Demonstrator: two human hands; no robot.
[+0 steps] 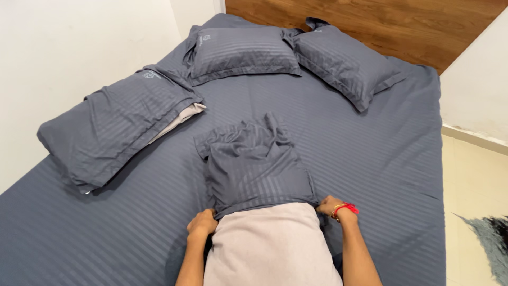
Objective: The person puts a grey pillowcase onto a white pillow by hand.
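At 6 o'clock on the bed (381, 159), the left hand (202, 222) and right hand (330, 205) each clamp an edge of the grey case (254, 169), half drawn over a pale pillow (272, 243). Uneven pulling could bunch the slack fabric and jam a corner. A cased pillow (114, 130) lies at 10 o'clock, two more (241, 50) at 12; none obstructs.

A home bedroom: a bed (370, 159) in striped grey sheets, pillows (241, 50) against a wooden headboard (370, 26).

Open sheet (370, 153) right — pillows (114, 127) left.
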